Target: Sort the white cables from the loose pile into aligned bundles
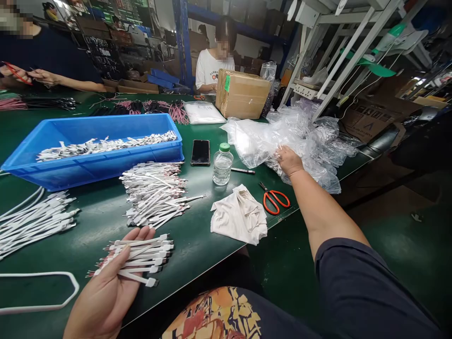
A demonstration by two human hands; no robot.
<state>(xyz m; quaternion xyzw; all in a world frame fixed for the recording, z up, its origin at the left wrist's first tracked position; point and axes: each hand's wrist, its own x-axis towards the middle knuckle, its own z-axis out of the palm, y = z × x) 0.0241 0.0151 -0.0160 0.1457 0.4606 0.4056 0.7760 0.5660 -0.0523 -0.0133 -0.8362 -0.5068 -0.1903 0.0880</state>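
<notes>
My left hand [113, 282], palm up near the table's front edge, holds a bunch of short white cables [150, 256] under its thumb. On the right, my right hand [289, 161] rests on a heap of clear plastic bags [261, 139]; its fingertips are partly lost against the plastic, so what they grip is unclear. A larger pile of white cables [155, 193] lies beyond my left hand. Behind that pile stands a blue bin [141, 162] with small white pieces [106, 147] inside. More white cables [42, 223] lie at the left.
Between the hands are a crumpled cloth [240, 214], orange-handled scissors [273, 200], a water bottle [222, 165], a phone [200, 152] and a pen [243, 171]. A cardboard box [243, 94] stands at the back. Two people sit across the green table [197, 254].
</notes>
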